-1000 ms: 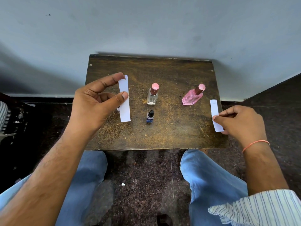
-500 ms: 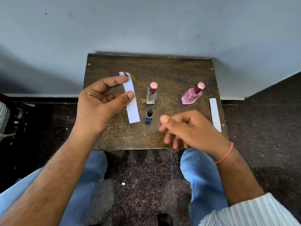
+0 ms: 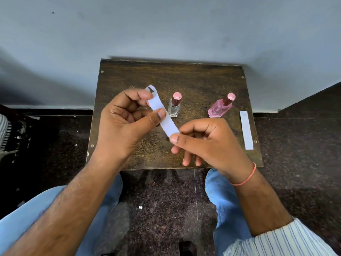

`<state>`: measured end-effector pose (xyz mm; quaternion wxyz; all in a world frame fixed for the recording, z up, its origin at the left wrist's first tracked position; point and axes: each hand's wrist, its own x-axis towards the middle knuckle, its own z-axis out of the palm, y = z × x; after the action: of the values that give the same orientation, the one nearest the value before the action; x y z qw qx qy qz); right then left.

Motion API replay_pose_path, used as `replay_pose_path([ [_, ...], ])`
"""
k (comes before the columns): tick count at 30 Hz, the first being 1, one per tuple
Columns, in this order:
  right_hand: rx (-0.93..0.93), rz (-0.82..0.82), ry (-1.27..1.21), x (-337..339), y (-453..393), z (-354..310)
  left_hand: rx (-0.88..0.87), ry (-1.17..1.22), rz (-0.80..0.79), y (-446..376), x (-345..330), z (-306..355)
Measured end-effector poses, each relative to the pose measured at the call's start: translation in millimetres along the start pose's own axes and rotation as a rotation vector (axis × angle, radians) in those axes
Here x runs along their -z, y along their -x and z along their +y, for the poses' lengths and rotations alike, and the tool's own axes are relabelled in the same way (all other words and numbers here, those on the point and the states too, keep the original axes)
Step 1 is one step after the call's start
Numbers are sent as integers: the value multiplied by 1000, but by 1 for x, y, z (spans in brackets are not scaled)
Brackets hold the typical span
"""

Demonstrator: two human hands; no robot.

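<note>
Head view is showing the left hand (image 3: 125,124) and right hand (image 3: 208,143) each pinching one end of a narrow white paper strip (image 3: 168,124) above the dark wooden counter (image 3: 193,78), the strip bowing, likely light, limp, easily creased, and best held by its ends.

white paper strip (image 3: 160,111) | bowed, slanting | pinched at both ends above table

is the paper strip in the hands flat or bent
Bent: the paper strip bows in a gentle curve between the left hand, pinching its upper part, and the right hand, pinching its lower end.
</note>
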<state>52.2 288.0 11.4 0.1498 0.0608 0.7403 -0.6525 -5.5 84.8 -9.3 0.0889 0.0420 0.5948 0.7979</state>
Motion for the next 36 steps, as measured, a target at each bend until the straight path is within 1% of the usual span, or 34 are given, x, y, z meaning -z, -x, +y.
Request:
replay_pose_path([
  [4, 90, 145, -43, 6, -4, 6, 97, 22, 7, -2, 5, 9],
  [6, 139, 234, -84, 6, -6, 8, 151, -13, -8, -2, 8, 11],
  [9, 194, 327, -124, 5, -10, 9, 200, -143, -133, -2, 16, 11],
  [12, 224, 340, -66, 2, -13, 11, 212, -307, -289, 2, 18, 10],
  [16, 281, 275, 59, -2, -14, 16, 202, -377, -377, 4, 14, 8],
  [18, 287, 254, 109, -2, -14, 18, 195, -384, -352, 2, 16, 7],
  [20, 273, 262, 208, 1, -14, 22, 203, -369, -250, -1, 21, 6],
  [22, 243, 262, 357, 4, -15, 28, 241, -333, -127, -5, 24, 6],
  [24, 202, 222, 529, 6, -16, 35, 267, -322, -58, -7, 24, 5],
  [26, 159, 191, 645, 7, -18, 40, 278, -338, -43, -8, 22, 4],
  [30, 143, 169, 715, 5, -23, 45, 294, -375, -82, -8, 21, 0],
  [36, 168, 187, 661, 1, -26, 50, 315, -401, -107, -7, 21, 0],
])
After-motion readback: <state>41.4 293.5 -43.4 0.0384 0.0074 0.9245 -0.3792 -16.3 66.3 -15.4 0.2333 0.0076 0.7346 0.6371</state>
